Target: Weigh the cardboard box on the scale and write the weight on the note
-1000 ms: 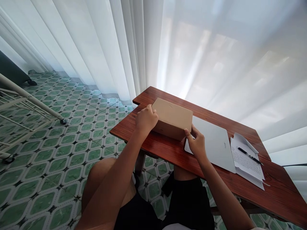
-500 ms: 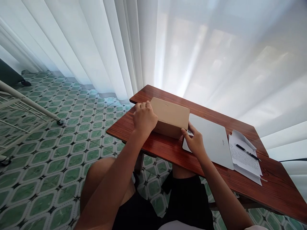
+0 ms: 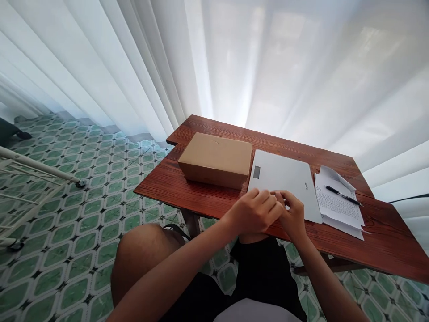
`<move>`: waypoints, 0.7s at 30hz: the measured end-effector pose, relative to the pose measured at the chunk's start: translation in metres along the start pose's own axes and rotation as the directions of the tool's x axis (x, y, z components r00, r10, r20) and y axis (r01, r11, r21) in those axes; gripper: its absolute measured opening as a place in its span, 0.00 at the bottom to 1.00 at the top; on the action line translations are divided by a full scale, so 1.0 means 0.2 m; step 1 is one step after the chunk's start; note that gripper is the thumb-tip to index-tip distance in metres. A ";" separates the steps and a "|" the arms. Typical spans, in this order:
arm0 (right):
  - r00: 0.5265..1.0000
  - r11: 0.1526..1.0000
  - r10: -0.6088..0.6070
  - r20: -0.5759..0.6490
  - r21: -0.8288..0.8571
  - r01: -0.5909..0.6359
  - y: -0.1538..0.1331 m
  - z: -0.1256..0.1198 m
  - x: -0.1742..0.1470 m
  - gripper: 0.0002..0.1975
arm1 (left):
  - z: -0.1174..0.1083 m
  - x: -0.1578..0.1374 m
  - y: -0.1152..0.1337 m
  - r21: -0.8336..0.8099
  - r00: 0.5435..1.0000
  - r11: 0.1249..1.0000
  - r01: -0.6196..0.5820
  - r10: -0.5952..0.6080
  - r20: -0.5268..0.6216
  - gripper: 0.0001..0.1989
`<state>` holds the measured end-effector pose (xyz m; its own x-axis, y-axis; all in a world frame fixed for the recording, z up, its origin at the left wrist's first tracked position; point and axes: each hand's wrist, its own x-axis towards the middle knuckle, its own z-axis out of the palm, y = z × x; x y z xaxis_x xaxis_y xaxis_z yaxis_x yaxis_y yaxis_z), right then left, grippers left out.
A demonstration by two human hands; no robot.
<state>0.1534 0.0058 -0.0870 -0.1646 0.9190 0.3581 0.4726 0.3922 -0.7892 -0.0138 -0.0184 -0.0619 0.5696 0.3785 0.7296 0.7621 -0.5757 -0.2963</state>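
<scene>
My left hand (image 3: 256, 212) and my right hand (image 3: 293, 214) meet in front of me, over the near edge of a closed silver laptop (image 3: 284, 172). The fingers of both are curled in and their tips touch. Whatever they may pinch between them is hidden. A closed brown cardboard box (image 3: 217, 154) sits on the table just left of the laptop, with neither hand on it.
The red-brown wooden table (image 3: 161, 179) stands before a white curtain (image 3: 234, 58). Right of the laptop lie papers (image 3: 335, 205) with writing, a black pen (image 3: 343, 195) on top. A white metal rack (image 3: 36, 165) on casters stands at left on green floor tiles.
Both hands have let go of the box and come together to its right, over the laptop's front edge. The box now rests flat on the table. The view has shifted slightly right.
</scene>
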 end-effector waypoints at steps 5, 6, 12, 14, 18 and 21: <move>0.991 1.000 -0.025 -0.134 -0.017 0.023 0.11 -0.15 -0.13 0.19 | 0.09 -0.04 0.14 -0.144 0.990 0.984 -0.109 0.121 0.073 0.08; 0.989 0.999 -0.032 -0.147 -0.009 0.031 0.13 -0.17 -0.15 0.20 | 0.11 -0.05 0.16 -0.169 0.989 0.980 -0.108 0.123 0.078 0.08; 0.970 0.995 -0.086 -0.225 0.036 0.097 0.24 -0.27 -0.24 0.24 | 0.20 -0.13 0.26 -0.264 0.962 0.961 -0.078 0.142 0.232 0.07; 0.957 0.988 -0.127 -0.262 0.055 0.146 0.26 -0.31 -0.26 0.24 | 0.22 -0.15 0.28 -0.282 0.930 0.956 -0.086 0.178 0.321 0.06; 0.912 0.964 -0.253 -0.322 0.001 0.267 0.27 -0.46 -0.25 0.23 | 0.23 -0.17 0.32 -0.323 0.898 0.943 -0.084 0.212 0.386 0.05; 0.886 0.944 -0.325 -0.329 -0.164 0.285 0.30 -0.64 -0.18 0.22 | 0.23 -0.16 0.34 -0.327 0.881 0.940 -0.092 0.230 0.414 0.05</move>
<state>0.2994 -0.0087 -0.0837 -0.0146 0.6742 0.7384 0.5415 0.6261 -0.5610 0.0348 -0.0362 -0.1335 0.8042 0.5010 0.3199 0.5638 -0.8133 -0.1437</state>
